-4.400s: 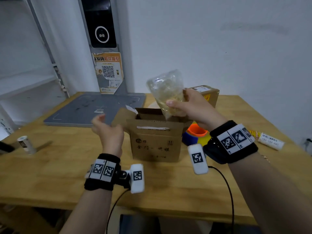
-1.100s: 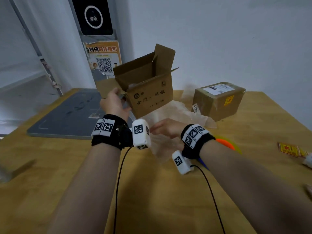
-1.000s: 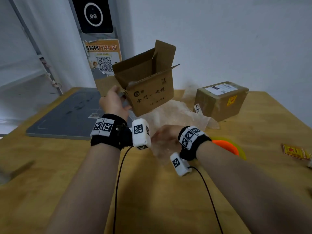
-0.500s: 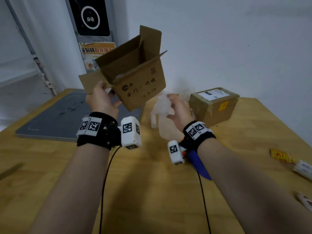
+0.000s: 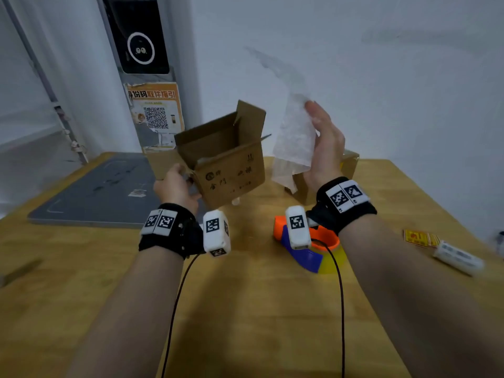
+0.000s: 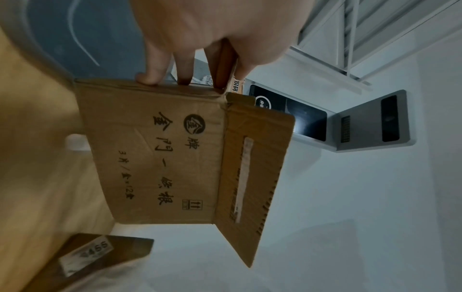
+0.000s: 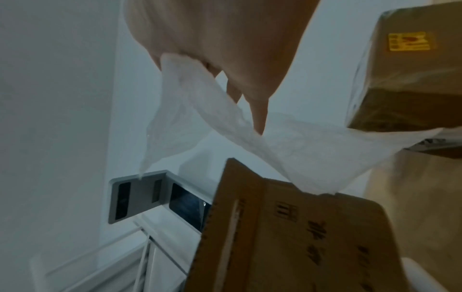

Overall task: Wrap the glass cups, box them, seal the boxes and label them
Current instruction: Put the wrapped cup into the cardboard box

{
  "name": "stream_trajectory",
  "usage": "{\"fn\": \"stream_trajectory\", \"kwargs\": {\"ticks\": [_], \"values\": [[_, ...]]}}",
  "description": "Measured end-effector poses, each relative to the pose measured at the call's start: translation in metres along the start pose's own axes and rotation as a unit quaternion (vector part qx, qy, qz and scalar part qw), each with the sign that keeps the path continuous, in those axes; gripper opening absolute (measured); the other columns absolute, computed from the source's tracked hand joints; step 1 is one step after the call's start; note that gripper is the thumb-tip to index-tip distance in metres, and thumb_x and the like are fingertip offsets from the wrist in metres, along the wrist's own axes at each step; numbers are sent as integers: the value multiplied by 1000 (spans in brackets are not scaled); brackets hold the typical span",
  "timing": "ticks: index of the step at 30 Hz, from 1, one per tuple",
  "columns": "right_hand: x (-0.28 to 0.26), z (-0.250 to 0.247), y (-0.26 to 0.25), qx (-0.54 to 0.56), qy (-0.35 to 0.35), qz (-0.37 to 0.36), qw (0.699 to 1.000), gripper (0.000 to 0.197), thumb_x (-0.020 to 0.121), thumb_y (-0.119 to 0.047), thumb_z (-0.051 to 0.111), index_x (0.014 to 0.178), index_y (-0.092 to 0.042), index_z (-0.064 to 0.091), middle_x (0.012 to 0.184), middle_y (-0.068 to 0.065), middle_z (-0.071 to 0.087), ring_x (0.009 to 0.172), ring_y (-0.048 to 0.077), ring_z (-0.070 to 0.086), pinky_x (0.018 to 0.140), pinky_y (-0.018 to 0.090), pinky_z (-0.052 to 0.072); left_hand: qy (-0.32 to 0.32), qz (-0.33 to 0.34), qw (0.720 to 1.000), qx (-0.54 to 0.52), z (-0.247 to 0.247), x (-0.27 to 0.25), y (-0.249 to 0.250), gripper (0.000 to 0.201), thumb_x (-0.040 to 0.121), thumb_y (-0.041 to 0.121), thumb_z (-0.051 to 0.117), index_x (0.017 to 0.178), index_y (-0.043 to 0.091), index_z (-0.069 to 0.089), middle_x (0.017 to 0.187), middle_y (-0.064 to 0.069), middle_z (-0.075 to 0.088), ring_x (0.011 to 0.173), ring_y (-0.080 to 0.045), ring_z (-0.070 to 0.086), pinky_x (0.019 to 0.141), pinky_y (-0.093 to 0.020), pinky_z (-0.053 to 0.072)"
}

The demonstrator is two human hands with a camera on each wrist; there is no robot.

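1. Left hand (image 5: 174,186) grips the near-left corner of the open cardboard box (image 5: 231,165), fingers curled over its edge; the box is held tilted above the counter (image 5: 245,309), flaps up.
2. Right hand (image 5: 326,143) is raised beside the box and holds a sheet of white wrapping paper (image 5: 296,137), which hangs down between thumb and loosely extended fingers.
3. A second box, the sealed box (image 5: 346,165), stands behind the right hand; the wrist views show tape, a yellow sticker and a printed label on it. Judged from this, one box is finished.
4. No glass cup is plainly visible now; whether one lies inside the open box cannot be told.
5. An orange, blue and yellow tape dispenser (image 5: 308,246) lies on the counter below the right wrist; a white roll (image 5: 458,257) and yellow stickers (image 5: 420,237) lie at the right edge.
6. Remaining, as a judgement: padding, closing, taping and labelling the open box.
7. Compared with half a second earlier: the box sits lower, and the paper is lifted higher and hangs open rather than bunched.
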State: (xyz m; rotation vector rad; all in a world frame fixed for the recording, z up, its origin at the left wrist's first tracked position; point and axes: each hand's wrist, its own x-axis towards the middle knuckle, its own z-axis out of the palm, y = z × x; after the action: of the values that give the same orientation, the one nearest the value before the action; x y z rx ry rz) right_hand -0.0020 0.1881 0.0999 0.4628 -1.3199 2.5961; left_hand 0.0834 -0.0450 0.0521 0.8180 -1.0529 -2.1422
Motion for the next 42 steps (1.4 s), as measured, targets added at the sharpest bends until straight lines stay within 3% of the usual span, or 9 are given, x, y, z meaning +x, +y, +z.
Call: {"fn": "stream_trajectory", "kwargs": {"ticks": [4,7,11,18,22,29,33,38,42], "values": [[-21,-2,-16,-84,-85,-38,992,32,92,-21,58,116,-24,79,136,-1,68,139,26,52,120,55,36,-1,-33,999,17,-19,-12,-16,39,101,15,55,140,15,50,108,-3,64,111,-26,66,65,-46,53],[-40,4,-27,-136,-114,-92,980,25,96,-13,63,115,-22,76,130,-6,70,131,10,58,115,34,44,10,-37,999,30,-35,-25,-21,39,102,6,47,140,13,51,118,-10,61,105,-29,65,62,-49,54],[-55,14,-37,-227,-156,-158,948,32,89,-8,76,117,-23,73,125,-13,67,124,3,61,108,24,46,3,-28,998,59,-52,-40,-24,35,100,7,50,134,10,56,125,-15,64,108,-34,65,85,-61,54],[-75,25,-55,-259,-183,-192,929,39,88,4,67,116,-24,74,122,-17,68,123,0,61,106,20,46,-26,-33,991,124,-69,-57,-16,44,101,18,57,144,11,47,128,-17,61,108,-34,64,82,-62,56],[-81,25,-65,-255,-174,-195,931,39,90,6,64,115,-23,74,120,-17,69,121,-1,62,107,21,47,-39,-39,983,176,-72,-65,-13,26,103,12,54,128,11,47,131,-15,56,111,-32,58,104,-66,43],[-78,33,-94,-246,-153,-93,953,34,89,2,65,99,-25,82,108,-11,79,112,9,70,105,37,54,-23,268,910,317,-34,-77,68,100,83,5,71,162,32,15,162,-5,25,150,-32,22,122,-53,27],[-77,35,-113,-256,-197,-27,946,28,92,3,65,97,-19,81,99,-4,79,96,11,74,85,27,59,-148,397,832,359,3,-101,103,107,82,8,77,160,43,12,160,-2,25,147,-30,26,123,-54,21],[-78,25,-129,-271,-243,2,931,31,95,9,58,96,-14,78,89,-5,79,84,8,74,76,20,57,-209,376,840,331,28,-105,113,76,72,44,83,134,63,44,153,0,38,139,-25,42,119,-46,37],[-68,7,-132,-202,-195,47,959,28,96,6,61,110,-14,76,105,1,80,97,17,76,82,28,60,-217,315,869,313,34,-106,108,68,74,61,74,123,14,70,122,1,69,111,-18,63,100,-37,49]]}}
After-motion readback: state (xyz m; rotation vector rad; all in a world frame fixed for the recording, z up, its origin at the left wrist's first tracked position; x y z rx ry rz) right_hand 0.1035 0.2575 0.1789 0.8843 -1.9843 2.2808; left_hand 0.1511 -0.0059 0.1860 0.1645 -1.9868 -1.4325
